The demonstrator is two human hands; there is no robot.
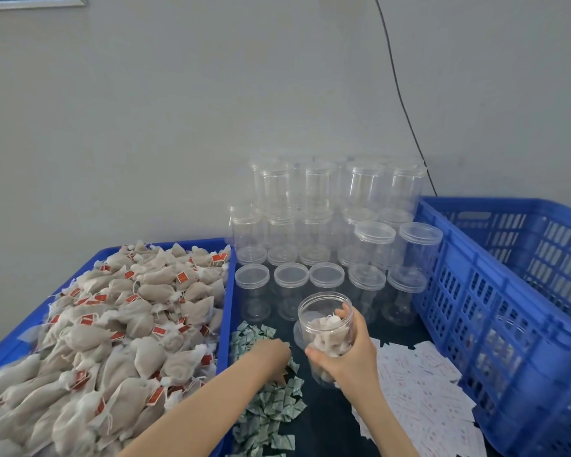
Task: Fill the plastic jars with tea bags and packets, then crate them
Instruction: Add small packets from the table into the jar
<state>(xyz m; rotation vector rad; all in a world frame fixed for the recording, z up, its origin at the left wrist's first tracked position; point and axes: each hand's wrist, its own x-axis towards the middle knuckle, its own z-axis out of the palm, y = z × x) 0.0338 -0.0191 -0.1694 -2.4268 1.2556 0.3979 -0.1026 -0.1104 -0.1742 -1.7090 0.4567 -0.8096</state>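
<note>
— What are the fingers doing?

— The right hand [343, 352] is wrapped round a clear, lidless round plastic jar [327, 328], thumb across the near side, fingers curled over the far wall up to the rim. It holds the jar tilted above the dark tabletop [323, 420], with several tea bags already in it. The left hand [271, 356] reaches palm down into the pile of small green-and-white packets [267, 407]; its fingertips are hidden, so whether they pinch one I cannot tell.

— How many of each?

— One held jar; its loose clear lid [298, 334] lies beside it. The lidded empty clear jars [330, 225], stacked beyond, are too many to count surely. Tea bags [119, 324], beige mesh with red tags, are heaped uncountably in the shallow blue tray [226, 311] at left. White printed slips [422, 397] are scattered at near right.

— And the crate?

— One blue slotted plastic crate [495, 291], far right.
</note>
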